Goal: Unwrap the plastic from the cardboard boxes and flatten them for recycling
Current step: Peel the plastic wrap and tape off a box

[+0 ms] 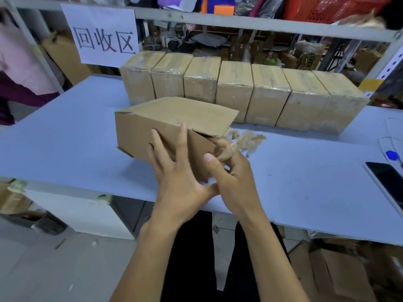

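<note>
Phone [388, 182] beside wrapped boxes [235, 88]

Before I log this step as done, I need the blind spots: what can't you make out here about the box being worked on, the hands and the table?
- Head view: the open box near right corner is covered by the left hand and right hand.
- Right hand fingers are blurred; they pinch crumpled plastic, exact hold unclear.
- The box's inside faces away.
- The phone is cut by the right edge.
- The seven wrapped boxes hide the table behind them.
</note>
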